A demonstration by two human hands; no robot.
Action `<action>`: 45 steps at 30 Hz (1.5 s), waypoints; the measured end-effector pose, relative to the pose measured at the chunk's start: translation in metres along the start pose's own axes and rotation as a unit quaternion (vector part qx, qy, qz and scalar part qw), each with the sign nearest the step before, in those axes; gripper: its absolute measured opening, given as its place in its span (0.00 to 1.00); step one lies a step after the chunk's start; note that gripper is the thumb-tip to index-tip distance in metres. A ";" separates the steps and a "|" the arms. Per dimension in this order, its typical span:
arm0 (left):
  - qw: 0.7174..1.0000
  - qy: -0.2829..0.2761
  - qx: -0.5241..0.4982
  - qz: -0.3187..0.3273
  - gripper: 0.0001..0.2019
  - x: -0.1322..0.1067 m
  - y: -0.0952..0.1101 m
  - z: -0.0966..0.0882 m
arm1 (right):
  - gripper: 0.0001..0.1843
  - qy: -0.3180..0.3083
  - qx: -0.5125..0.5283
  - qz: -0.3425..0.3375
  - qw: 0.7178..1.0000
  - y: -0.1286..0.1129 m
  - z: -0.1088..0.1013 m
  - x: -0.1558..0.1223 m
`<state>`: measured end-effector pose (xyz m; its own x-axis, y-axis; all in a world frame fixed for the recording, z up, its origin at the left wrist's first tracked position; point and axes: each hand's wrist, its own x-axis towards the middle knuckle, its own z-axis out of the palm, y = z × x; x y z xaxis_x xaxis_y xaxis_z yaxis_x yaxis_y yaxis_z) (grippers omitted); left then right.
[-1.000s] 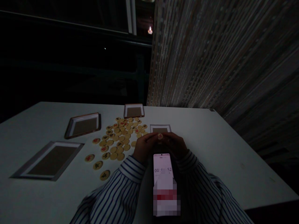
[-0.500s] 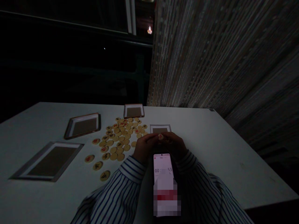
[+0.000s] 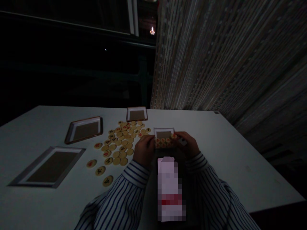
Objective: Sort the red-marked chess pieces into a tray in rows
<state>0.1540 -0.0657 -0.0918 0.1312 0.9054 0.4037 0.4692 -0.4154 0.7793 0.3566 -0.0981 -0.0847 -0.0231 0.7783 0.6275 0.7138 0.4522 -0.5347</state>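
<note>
The scene is dim. My left hand (image 3: 143, 150) rests at the left edge of a small white-framed tray (image 3: 164, 132), its fingers curled by the tray's side. My right hand (image 3: 188, 145) is at the tray's right edge, fingertips pinched on a round wooden piece (image 3: 174, 136). Several red-marked round pieces (image 3: 163, 142) lie in rows in the tray's near part. A spread of loose round game pieces (image 3: 122, 140) covers the white table (image 3: 48, 198) to the left of my hands.
Three other framed trays lie on the table: a large one (image 3: 49, 166) at near left, a dark-rimmed one (image 3: 84, 129) behind it, a small one (image 3: 137, 113) at the back. A lit phone (image 3: 169, 188) hangs below my wrists. A striped wall (image 3: 227, 64) rises on the right.
My hands were together in front of the small tray, holding one piece up. They have moved apart to the tray's sides, uncovering rows of red-marked pieces in it.
</note>
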 end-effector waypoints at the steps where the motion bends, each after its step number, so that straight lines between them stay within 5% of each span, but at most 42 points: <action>1: 1.000 -0.007 0.015 0.005 0.12 0.000 0.000 0.000 | 0.14 0.002 -0.010 0.006 1.000 0.002 -0.001 0.000; 9: 0.994 -0.052 0.073 0.060 0.12 -0.002 -0.004 0.008 | 0.14 -0.032 -0.109 0.019 0.993 0.008 -0.011 0.013; 23: 0.982 -0.028 0.148 0.114 0.10 -0.001 -0.023 0.017 | 0.19 -0.291 -0.298 0.018 0.909 0.003 -0.025 0.065; 31: 0.973 -0.090 0.188 0.094 0.13 -0.001 -0.019 0.013 | 0.17 -0.355 -0.335 0.039 0.872 0.001 -0.016 0.074; 45: 0.957 -0.135 0.254 0.036 0.13 -0.004 -0.005 0.010 | 0.18 -0.395 -0.352 0.005 0.849 0.004 -0.005 0.078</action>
<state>0.1596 -0.0669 -0.1017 0.3670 0.8944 0.2558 0.8061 -0.4430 0.3925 0.3609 -0.0380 -0.0349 -0.2779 0.9555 -0.0988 0.9518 0.2878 0.1065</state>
